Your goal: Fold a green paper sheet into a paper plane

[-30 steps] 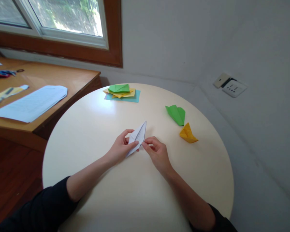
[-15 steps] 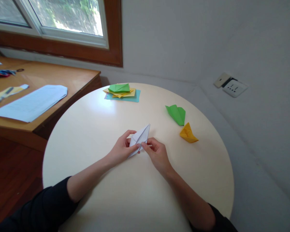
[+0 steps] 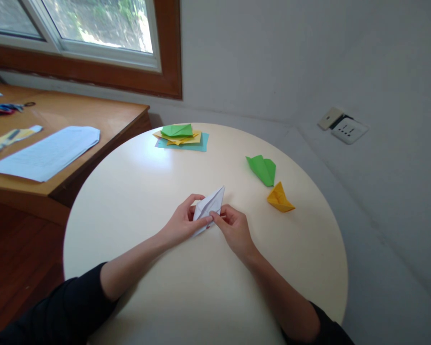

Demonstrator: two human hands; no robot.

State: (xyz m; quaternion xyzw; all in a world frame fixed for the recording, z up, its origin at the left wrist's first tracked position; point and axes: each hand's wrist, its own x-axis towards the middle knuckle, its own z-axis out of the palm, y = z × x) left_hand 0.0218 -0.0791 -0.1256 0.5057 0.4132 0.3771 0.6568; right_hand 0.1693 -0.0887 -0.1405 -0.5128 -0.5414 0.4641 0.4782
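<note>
A folded sheet of white paper (image 3: 209, 204), pointed at its top right corner, is between my two hands just above the round table. My left hand (image 3: 184, 218) grips its left side, thumb across the front and fingers mostly behind it. From the right, my right hand (image 3: 234, 227) pinches the lower right edge between thumb and fingers. Both thumbs lie close together near the middle of the paper. Beyond my right hand rest a yellow folded paper boat (image 3: 280, 200) and a green folded paper piece (image 3: 263, 170).
At the far edge of the round white table (image 3: 129, 201) is a stack of coloured papers (image 3: 179, 135), green on top. To the left stands a wooden desk (image 3: 93, 108) with white sheets (image 3: 50, 151), a pen (image 3: 7, 140) and scissors (image 3: 9, 108). A wall socket (image 3: 349, 130) is at right.
The white paper has shifted slightly right, and my left thumb has slid a little right across it toward my right thumb. The other papers have stayed in place.
</note>
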